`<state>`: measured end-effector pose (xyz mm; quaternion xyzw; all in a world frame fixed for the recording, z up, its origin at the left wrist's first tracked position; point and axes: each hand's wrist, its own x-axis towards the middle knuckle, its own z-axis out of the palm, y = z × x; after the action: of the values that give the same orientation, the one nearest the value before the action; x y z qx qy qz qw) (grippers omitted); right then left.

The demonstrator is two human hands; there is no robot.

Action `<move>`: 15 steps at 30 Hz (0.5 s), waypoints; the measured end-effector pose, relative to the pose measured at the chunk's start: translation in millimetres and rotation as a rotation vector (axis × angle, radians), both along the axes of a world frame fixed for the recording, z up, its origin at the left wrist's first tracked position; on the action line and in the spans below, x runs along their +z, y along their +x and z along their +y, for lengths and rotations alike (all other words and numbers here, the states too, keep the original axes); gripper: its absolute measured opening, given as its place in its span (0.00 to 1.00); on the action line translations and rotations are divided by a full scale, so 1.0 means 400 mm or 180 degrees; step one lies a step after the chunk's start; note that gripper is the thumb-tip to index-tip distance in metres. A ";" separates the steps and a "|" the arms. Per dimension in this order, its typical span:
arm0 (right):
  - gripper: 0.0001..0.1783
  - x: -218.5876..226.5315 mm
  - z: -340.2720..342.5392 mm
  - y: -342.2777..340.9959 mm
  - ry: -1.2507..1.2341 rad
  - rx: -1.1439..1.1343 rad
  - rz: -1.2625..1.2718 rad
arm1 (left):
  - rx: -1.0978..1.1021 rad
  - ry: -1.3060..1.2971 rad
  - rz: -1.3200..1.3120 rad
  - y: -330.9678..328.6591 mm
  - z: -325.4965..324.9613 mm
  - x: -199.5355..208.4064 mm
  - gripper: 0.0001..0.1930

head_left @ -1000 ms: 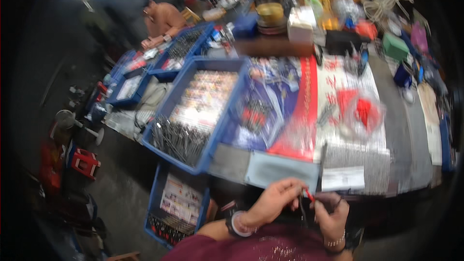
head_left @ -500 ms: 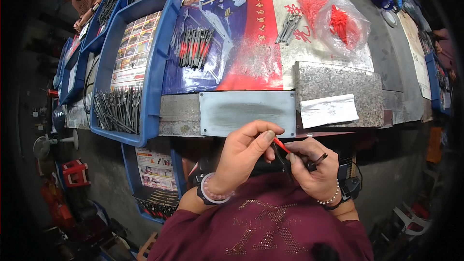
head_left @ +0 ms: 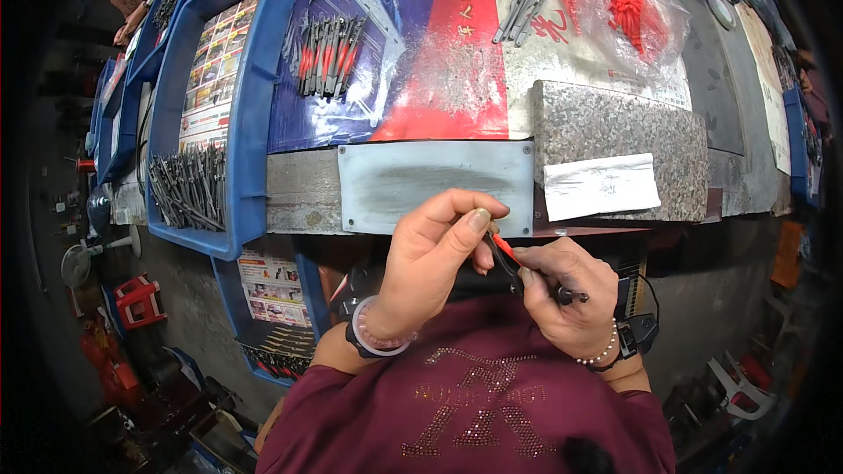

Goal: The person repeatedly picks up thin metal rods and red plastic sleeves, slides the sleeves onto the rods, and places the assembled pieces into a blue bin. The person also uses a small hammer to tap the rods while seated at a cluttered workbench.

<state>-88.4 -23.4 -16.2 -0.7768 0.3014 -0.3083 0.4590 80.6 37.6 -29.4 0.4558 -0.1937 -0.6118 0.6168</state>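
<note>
In front of my chest, both hands hold one slim black-and-red piece [head_left: 504,248]; its exact kind I cannot make out. My left hand [head_left: 430,268] pinches its upper end between thumb and forefinger. Lower down, my right hand [head_left: 572,291] has its fingers closed round the other end, and a dark tip [head_left: 573,297] sticks out past them. Much of the piece is hidden by my fingers. On the blue part of the table cover lies a row of similar black-and-red pieces [head_left: 328,57]. Just beyond my hands is a smudged pale plate [head_left: 360,197] screwed to the table edge.
At left stands a blue bin [head_left: 250,105] of slim dark metal parts [head_left: 189,189], with another blue bin [head_left: 230,285] below. A stone block [head_left: 615,118] bears a white cloth [head_left: 601,186]. Behind lie grey metal pieces [head_left: 524,13] and a clear bag [head_left: 663,26] of red strips.
The view has shifted, so the table and bins sit higher and further left. Both hands keep their hold, with the piece turned slightly between them.
</note>
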 end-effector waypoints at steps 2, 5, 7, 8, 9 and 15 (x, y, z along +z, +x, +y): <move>0.17 -0.008 -0.001 -0.005 -0.0080 0.0023 -0.0031 | 0.0012 0.0012 -0.0040 -0.006 -0.003 -0.005 0.11; 0.17 -0.025 -0.001 -0.010 -0.0035 0.0092 -0.0122 | 0.0218 0.0056 -0.0002 -0.021 0.000 -0.012 0.10; 0.16 -0.030 -0.003 -0.012 -0.0001 0.0106 -0.0170 | 0.0277 0.0095 -0.0058 -0.032 0.002 -0.015 0.10; 0.16 -0.030 0.000 -0.010 -0.0003 0.0099 -0.0198 | 0.0247 0.0107 -0.0158 -0.033 0.004 -0.015 0.10; 0.15 -0.028 -0.001 -0.008 0.0034 0.0121 -0.0166 | 0.0290 0.0045 -0.0248 -0.032 0.004 -0.014 0.10; 0.16 0.005 -0.007 -0.020 -0.0305 0.0097 0.0067 | -0.0193 0.0043 -0.0446 -0.034 -0.003 -0.006 0.08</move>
<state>-96.3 -26.3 -14.4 -0.8056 0.2792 -0.3071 0.4227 66.9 36.4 -31.9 0.4955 -0.2460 -0.5982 0.5798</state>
